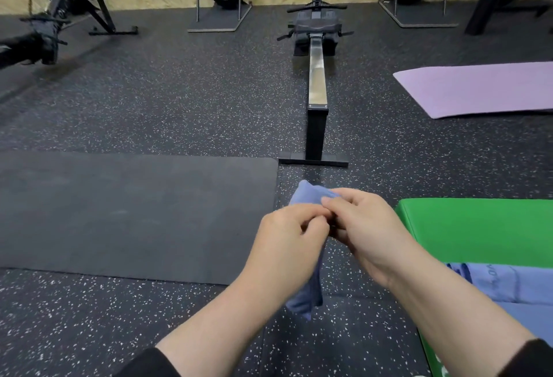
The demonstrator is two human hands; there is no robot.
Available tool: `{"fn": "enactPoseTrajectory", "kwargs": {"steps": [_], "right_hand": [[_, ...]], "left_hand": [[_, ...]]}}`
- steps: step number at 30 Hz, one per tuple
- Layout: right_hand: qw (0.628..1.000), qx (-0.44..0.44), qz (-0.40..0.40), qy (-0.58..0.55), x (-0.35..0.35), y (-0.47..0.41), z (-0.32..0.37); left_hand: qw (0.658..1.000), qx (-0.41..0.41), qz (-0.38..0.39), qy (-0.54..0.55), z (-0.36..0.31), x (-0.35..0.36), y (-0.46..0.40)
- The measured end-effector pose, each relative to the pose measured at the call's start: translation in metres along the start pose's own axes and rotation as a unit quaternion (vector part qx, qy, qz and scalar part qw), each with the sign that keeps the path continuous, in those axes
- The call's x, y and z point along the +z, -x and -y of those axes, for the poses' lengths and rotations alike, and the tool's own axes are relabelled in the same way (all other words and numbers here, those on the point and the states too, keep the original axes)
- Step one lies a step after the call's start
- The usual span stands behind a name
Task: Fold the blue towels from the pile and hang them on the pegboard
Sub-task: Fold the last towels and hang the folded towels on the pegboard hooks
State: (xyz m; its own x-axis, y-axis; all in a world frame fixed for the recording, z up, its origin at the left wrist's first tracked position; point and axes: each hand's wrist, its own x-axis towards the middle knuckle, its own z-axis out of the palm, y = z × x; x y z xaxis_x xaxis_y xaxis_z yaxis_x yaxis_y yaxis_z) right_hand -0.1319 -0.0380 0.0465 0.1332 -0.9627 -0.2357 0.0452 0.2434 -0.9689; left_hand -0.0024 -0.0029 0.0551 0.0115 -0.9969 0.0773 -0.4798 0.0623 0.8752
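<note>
A blue towel [305, 197] hangs bunched in the air in front of me, one end sticking up above my fingers and the other end dangling below my wrists. My left hand [287, 242] pinches the cloth with curled fingers. My right hand [365, 227] grips it right beside the left, fingertips touching. More blue towels [502, 283] lie in a pile on a green pad [478, 227] at the lower right. No pegboard is in view.
A black mat [119, 212] lies on the speckled floor to the left. A rowing machine [317, 92] stretches straight ahead, its foot just beyond my hands. A purple mat [478, 89] lies at the right. More machines stand along the wooden back wall.
</note>
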Motion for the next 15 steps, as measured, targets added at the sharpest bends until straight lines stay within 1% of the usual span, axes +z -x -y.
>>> {"fn": "enactPoseTrajectory", "kwargs": {"steps": [2, 3, 4, 6, 7, 8, 10, 12, 14, 15], "right_hand": [[0.997, -0.014, -0.023, 0.077, -0.005, -0.004, -0.001], [0.99, -0.027, -0.028, 0.134, -0.007, -0.005, -0.001], [0.982, -0.038, -0.028, 0.183, -0.008, -0.005, 0.001], [0.97, -0.054, -0.024, 0.234, -0.011, -0.004, 0.005], [0.967, -0.062, -0.02, 0.245, -0.012, -0.004, 0.008], [0.964, -0.071, -0.015, 0.257, -0.013, -0.003, 0.009], [0.955, -0.084, -0.005, 0.285, -0.016, -0.004, 0.011], [0.949, -0.092, 0.003, 0.3, -0.018, -0.004, 0.013], [0.954, -0.094, 0.003, 0.286, -0.021, -0.004, 0.014], [0.957, -0.093, 0.0, 0.275, -0.023, -0.003, 0.015]], "left_hand": [[0.996, -0.036, -0.061, 0.061, 0.0, -0.011, -0.007], [0.995, -0.03, -0.077, 0.052, 0.004, -0.019, -0.013], [0.998, -0.005, -0.069, 0.006, 0.009, -0.027, -0.019], [0.991, 0.065, 0.005, -0.12, 0.021, -0.04, -0.028], [0.981, 0.09, 0.045, -0.165, 0.029, -0.043, -0.03], [0.973, 0.098, 0.078, -0.193, 0.035, -0.045, -0.032], [0.964, 0.086, 0.115, -0.222, 0.043, -0.045, -0.031], [0.96, 0.08, 0.133, -0.234, 0.046, -0.044, -0.031], [0.954, 0.073, 0.148, -0.252, 0.048, -0.047, -0.031], [0.945, 0.061, 0.161, -0.277, 0.049, -0.049, -0.031]]}}
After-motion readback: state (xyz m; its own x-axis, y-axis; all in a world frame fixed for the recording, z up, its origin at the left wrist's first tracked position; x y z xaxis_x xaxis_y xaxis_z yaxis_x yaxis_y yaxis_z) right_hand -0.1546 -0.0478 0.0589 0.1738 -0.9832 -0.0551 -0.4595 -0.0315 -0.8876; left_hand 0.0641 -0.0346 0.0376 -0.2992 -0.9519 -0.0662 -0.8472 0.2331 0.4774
